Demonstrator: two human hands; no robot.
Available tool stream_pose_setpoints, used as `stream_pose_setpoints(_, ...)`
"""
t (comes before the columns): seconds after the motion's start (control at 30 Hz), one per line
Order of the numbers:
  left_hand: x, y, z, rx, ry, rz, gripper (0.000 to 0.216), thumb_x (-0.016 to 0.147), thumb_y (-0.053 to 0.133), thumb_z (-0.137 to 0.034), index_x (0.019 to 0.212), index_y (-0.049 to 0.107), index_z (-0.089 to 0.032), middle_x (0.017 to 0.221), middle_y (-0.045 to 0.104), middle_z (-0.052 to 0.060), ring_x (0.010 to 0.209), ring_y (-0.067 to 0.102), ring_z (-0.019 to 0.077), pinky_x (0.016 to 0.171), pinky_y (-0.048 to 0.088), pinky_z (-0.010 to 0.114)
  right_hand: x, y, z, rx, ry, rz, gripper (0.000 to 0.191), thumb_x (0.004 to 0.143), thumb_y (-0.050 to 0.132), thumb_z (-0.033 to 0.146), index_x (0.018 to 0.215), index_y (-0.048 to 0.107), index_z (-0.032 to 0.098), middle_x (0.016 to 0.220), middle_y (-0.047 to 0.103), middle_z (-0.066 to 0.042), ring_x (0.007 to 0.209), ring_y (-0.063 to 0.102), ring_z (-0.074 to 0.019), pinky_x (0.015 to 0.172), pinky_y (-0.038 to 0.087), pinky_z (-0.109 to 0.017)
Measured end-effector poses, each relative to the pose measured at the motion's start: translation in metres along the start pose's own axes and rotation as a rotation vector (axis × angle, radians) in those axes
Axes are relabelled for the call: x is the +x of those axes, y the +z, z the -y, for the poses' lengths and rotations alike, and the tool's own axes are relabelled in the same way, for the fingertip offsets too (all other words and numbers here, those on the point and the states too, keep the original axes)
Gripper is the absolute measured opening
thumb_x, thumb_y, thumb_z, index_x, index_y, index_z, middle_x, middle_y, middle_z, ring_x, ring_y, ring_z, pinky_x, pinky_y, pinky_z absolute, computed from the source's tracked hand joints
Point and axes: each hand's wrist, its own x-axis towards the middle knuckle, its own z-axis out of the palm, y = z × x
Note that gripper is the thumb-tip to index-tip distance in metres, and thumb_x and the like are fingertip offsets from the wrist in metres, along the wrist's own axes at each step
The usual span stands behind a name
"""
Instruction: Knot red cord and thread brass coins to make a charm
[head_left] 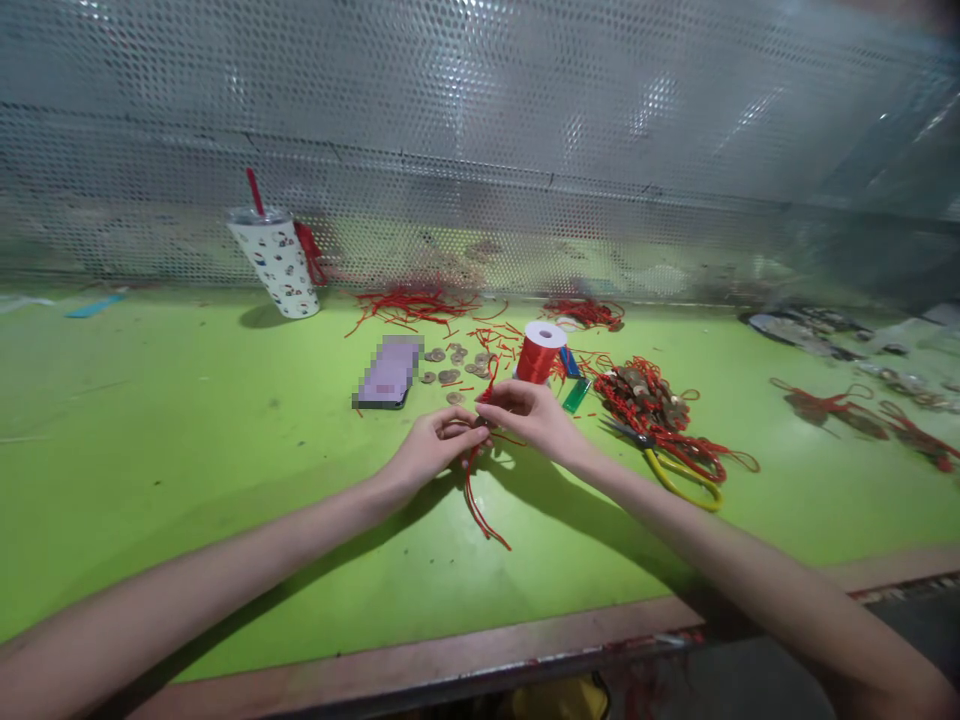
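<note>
Over the middle of the green table, my left hand [448,440] and my right hand [523,412] meet with fingers pinched together. Between them is a red cord [474,495], its loop rising above the fingertips and its loose ends hanging toward the table's front. Both hands grip it at the knotted part, which the fingers partly hide; a small dark piece shows there, too small to name. Just beyond the hands lie several round coins [450,376]. A spool of red cord [541,352] stands right behind my right hand.
A phone [390,372] lies left of the coins. Yellow-handled scissors [675,470] rest beside a pile of corded coins [645,395] at right. A green lighter [577,395] lies near the spool. A tumbler with a straw [277,262] stands back left, before a perforated metal screen [450,150].
</note>
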Motion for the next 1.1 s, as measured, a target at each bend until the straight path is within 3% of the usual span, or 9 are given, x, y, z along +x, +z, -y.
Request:
stream_pose_setpoints(0.2,-0.001,0.001,-0.003,-0.197,-0.092,0.030,0.028,0.076,0.083,-0.040,0.091,0.078,-0.016,0.093,0.078,0.009,0.072,0.064,0.0120,0.065,0.051,0.022,0.002,-0.005,0.002,0.055,-0.002,-0.017,0.025,0.083,0.074,0.044,0.088,0.071,0.020,0.083,0.071,-0.002,0.075,0.065,-0.0170,0.072,0.052,-0.034)
stream_pose_setpoints(0.43,0.001,0.000,-0.002,-0.271,-0.122,-0.009,0.034,0.064,0.091,-0.042,0.086,0.081,-0.018,0.091,0.078,0.006,0.072,0.061,0.0109,0.066,0.050,0.020,0.005,-0.001,0.002,0.053,-0.028,-0.061,0.024,0.083,0.073,0.044,0.085,0.070,0.020,0.082,0.069,-0.001,0.072,0.062,-0.0155,0.070,0.051,-0.033)
stream_pose_setpoints(0.63,0.000,-0.001,0.001,-0.196,-0.071,-0.038,0.040,0.065,0.090,-0.044,0.090,0.080,-0.015,0.090,0.076,0.008,0.074,0.061,0.0122,0.069,0.049,0.023,0.007,-0.004,-0.002,0.009,-0.029,-0.029,0.027,0.082,0.074,0.044,0.085,0.068,0.018,0.081,0.068,-0.002,0.070,0.061,-0.0149,0.066,0.049,-0.031)
stream_pose_setpoints(0.8,-0.005,0.001,0.003,0.102,-0.027,-0.028,0.032,0.082,0.075,-0.044,0.095,0.074,-0.014,0.073,0.068,0.002,0.057,0.052,0.0098,0.054,0.039,0.023,0.016,-0.011,-0.020,0.076,0.086,-0.062,0.028,0.076,0.080,0.039,0.089,0.064,0.020,0.080,0.070,-0.002,0.070,0.064,-0.0154,0.066,0.052,-0.031)
stream_pose_setpoints(0.93,-0.015,0.001,0.001,0.589,0.232,0.042,0.030,0.098,0.053,-0.036,0.082,0.068,-0.015,0.066,0.060,0.001,0.058,0.051,0.0129,0.057,0.041,0.027,0.022,-0.016,-0.031,0.012,0.206,-0.008,0.025,0.077,0.080,0.035,0.084,0.064,0.018,0.074,0.071,-0.003,0.065,0.064,-0.0153,0.060,0.050,-0.029)
stream_pose_setpoints(1.1,-0.017,-0.005,0.009,1.214,0.788,-0.018,0.022,0.099,0.053,-0.023,0.086,0.068,-0.014,0.097,0.069,0.012,0.092,0.062,0.0255,0.078,0.054,0.040,0.024,-0.014,-0.033,-0.223,0.118,0.063,0.018,0.088,0.070,0.031,0.079,0.066,0.015,0.071,0.069,-0.003,0.063,0.061,-0.0143,0.058,0.044,-0.027)
